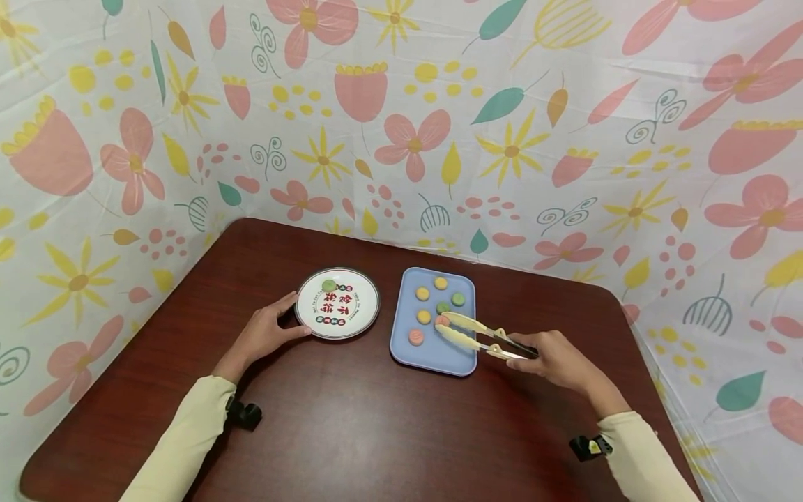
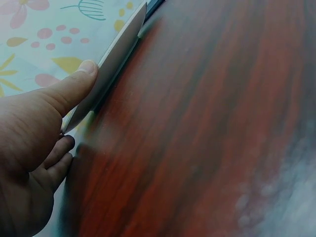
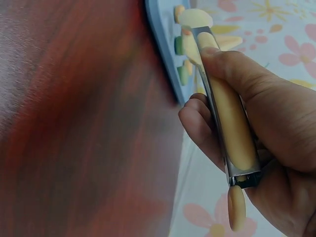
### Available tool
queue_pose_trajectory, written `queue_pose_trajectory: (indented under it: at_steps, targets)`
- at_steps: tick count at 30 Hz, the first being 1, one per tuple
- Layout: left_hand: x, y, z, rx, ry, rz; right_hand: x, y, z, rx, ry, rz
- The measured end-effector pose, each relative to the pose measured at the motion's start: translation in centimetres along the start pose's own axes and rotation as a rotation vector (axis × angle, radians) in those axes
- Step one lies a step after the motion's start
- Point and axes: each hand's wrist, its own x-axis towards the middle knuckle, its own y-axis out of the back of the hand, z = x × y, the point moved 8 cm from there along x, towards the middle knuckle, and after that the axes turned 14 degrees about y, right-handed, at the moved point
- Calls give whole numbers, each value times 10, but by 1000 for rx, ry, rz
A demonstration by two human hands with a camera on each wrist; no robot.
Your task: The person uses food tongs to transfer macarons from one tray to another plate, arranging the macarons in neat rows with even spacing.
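My left hand (image 1: 271, 328) holds the left rim of a round white plate (image 1: 360, 310), its thumb on the rim in the left wrist view. Red and dark lettering covers the plate's middle, and one green macaron-like piece (image 1: 329, 286) lies near its top. My right hand (image 1: 555, 359) grips a pair of tongs (image 1: 479, 335) with cream tips and metal arms. The tong tips are spread over a blue tray (image 1: 408, 359), around or beside a pink piece (image 1: 442, 320); whether they touch it I cannot tell. Yellow pieces (image 1: 424, 317), green pieces (image 1: 459, 299) and another pink piece (image 1: 415, 337) lie on the tray.
Plate and tray stand side by side on a dark reddish-brown wooden table (image 1: 351, 418), with a gap between them. Behind and beside the table hangs a white cloth (image 1: 414, 195) printed with flowers and leaves. Black straps with small devices (image 1: 245, 414) sit on both wrists.
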Motion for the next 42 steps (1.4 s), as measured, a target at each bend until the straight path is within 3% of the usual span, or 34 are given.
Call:
queue_pose_trajectory:
  at_steps: [8,20,30,42]
  targets:
    - [-1,2,0,-1,-1,3,17,19,-11,-18,48,8]
    - [0,0,1,1,-10,16,74,40,-40,-18,137,-13]
    - [0,1,2,2,-15,18,130,25,-56,-4,173,-78]
    - [-1,2,0,2,-8,27,186,-10,-60,61,239,-113]
